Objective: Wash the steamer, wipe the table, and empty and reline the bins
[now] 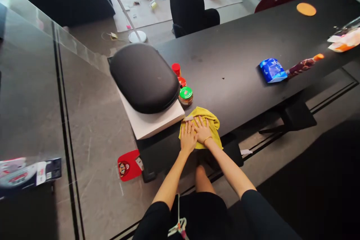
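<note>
A yellow cloth lies spread and partly folded near the front edge of the dark table. My left hand rests flat on its left part, fingers stretched forward. Beside it my right hand presses on the cloth too, with its fingers spread; the two hands touch or nearly touch. A small pale piece, perhaps a tissue or the cloth's tag, shows at the left fingertips. Just beyond the hands stands a jar with a green lid.
Left of the cloth, a black rounded case sits on a white box. Red-capped containers stand behind the jar. Farther right lie a blue packet, a dark bottle with an orange cap and an orange disc. A black chair stands across the table.
</note>
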`<action>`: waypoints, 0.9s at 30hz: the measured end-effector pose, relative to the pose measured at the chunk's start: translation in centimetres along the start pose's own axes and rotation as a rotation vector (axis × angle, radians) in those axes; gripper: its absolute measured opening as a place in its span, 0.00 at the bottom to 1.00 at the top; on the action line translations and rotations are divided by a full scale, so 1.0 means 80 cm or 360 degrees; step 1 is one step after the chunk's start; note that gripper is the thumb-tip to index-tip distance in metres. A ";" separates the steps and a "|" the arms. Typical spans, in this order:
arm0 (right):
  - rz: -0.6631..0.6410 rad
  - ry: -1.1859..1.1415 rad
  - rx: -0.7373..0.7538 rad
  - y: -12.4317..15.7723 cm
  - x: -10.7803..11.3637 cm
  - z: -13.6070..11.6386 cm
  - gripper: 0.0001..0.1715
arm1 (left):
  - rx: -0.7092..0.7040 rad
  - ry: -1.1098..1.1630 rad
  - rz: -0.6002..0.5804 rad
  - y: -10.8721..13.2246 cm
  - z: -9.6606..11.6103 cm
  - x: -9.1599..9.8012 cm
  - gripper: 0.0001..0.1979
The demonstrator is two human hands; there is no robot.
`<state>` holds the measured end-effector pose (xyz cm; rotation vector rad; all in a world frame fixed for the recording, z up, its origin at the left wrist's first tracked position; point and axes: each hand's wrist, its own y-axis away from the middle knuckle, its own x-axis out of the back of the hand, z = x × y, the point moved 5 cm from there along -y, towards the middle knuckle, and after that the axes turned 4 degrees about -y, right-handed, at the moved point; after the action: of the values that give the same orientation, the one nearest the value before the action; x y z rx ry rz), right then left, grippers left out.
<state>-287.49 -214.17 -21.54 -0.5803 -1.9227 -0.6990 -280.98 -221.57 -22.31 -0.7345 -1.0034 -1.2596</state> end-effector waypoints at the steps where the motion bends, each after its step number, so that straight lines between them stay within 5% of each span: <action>1: 0.0019 0.0019 -0.0011 -0.011 0.013 0.028 0.32 | -0.0005 -0.0012 0.0024 -0.027 0.018 -0.005 0.32; 8: 0.0177 0.0090 -0.0240 -0.107 0.076 0.155 0.33 | -0.0119 -0.0058 0.0063 -0.214 0.076 -0.014 0.33; 12: 0.0280 0.0082 -0.0411 -0.132 0.091 0.180 0.33 | -0.0184 -0.0042 -0.0024 -0.267 0.084 -0.015 0.31; 16: 0.0319 0.0033 -0.0402 -0.092 0.081 0.162 0.31 | -0.0249 -0.0008 -0.0059 -0.221 0.090 -0.017 0.32; 19: 0.0207 -0.0034 -0.0246 -0.032 0.051 0.120 0.30 | -0.0297 -0.0011 -0.0086 -0.132 0.084 -0.023 0.33; 23: 0.0055 -0.0168 -0.0060 0.027 0.010 0.052 0.29 | -0.0244 0.0086 -0.0101 -0.022 0.043 -0.027 0.34; 27: 0.0034 -0.0261 0.0063 0.032 0.000 0.027 0.31 | -0.0232 0.0225 -0.0172 0.004 0.011 -0.023 0.32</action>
<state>-287.15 -210.88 -21.76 -0.6492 -2.0741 -0.6140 -280.87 -219.98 -23.60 -0.6995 -0.8515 -1.4699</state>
